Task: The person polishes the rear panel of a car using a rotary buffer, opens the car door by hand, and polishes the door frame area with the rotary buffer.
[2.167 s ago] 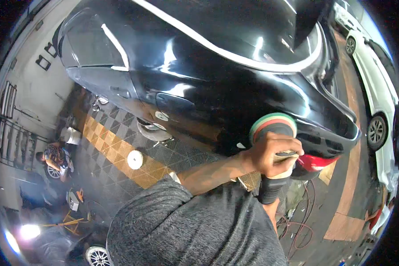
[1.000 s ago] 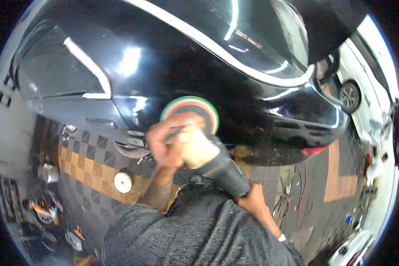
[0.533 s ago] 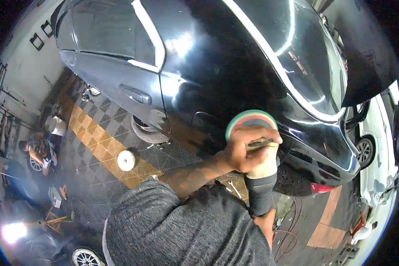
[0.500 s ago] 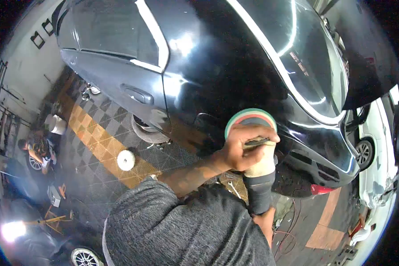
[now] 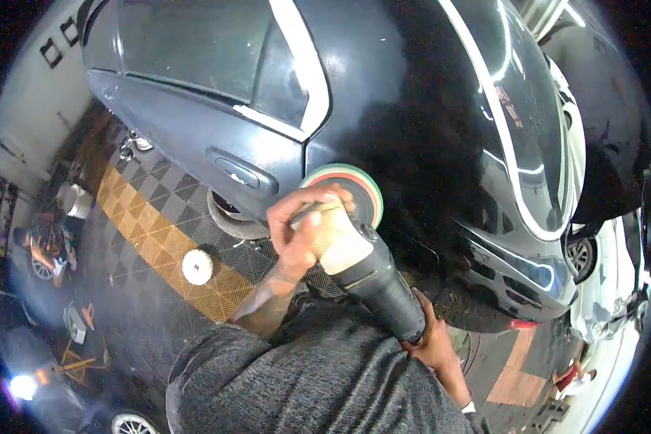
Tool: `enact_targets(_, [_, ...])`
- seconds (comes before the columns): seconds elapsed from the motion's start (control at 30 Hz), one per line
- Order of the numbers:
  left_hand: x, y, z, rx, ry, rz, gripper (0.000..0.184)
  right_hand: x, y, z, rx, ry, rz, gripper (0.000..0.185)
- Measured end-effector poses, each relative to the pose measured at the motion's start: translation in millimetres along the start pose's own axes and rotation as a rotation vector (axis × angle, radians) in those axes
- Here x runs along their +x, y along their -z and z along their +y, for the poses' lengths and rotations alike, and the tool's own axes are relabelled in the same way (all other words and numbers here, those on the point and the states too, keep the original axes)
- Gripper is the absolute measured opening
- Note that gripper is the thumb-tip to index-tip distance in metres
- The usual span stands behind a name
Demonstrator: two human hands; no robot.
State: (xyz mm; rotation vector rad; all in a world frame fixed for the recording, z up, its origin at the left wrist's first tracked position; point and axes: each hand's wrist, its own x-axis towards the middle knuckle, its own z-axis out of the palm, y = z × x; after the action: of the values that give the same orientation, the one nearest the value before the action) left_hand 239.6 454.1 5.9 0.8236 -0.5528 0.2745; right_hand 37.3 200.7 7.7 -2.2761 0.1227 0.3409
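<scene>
A rotary polisher [image 5: 380, 289] with a black body and taped head rests its pad [image 5: 365, 184], ringed in green and red, on the rear panel of a dark car [image 5: 427, 152]. My left hand [image 5: 300, 228] is closed around the polisher's head, just behind the pad. Lower down, my right hand [image 5: 434, 336] wraps the rear end of the body; part of its fingers is hidden behind it. White masking tape [image 5: 503, 137] edges the rear glass. To the left of the pad is the car's door handle [image 5: 239, 172].
A round white pad [image 5: 197, 267] lies on the checkered floor [image 5: 145, 224]. A bucket [image 5: 74, 200] and a crouching person [image 5: 43, 249] are at the left. Lower left shines a work light [image 5: 23, 387]. A white car [image 5: 607, 282] stands at the right, with another person [image 5: 575, 380] near it.
Both hands have swung the polisher left along the panel toward the door seam, and its body now slants. My right hand shows more fully. The camera view has shifted too.
</scene>
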Motion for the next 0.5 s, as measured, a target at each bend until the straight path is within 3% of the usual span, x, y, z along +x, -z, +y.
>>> enact_targets(0.03, [2.2, 4.7, 1.4, 0.008, -0.005, 0.003, 0.029, 3.5, -2.4, -1.6, -0.076, 0.115, 0.024, 0.107])
enact_targets(0.13, [17.8, 8.3, 4.8, 0.097, -0.062, -0.056, 0.031, 13.4, -8.2, -12.4, -0.033, 0.103, 0.049, 0.103])
enact_targets(0.23, [20.8, -8.2, 6.6, 0.114, -0.116, -0.062, 0.032, 4.1, -7.9, -15.3, 0.006, -0.103, 0.033, 0.099])
enact_targets(0.3, [16.1, -7.4, -0.8, 0.105, -0.038, -0.106, 0.032, -2.8, -13.8, -8.5, -0.133, -0.011, 0.133, 0.097])
enact_targets(0.5, [0.1, -74.5, -21.1, 0.167, 0.092, -0.312, 0.033, -52.9, -14.8, 24.8, -0.025, -0.227, 0.187, 0.095])
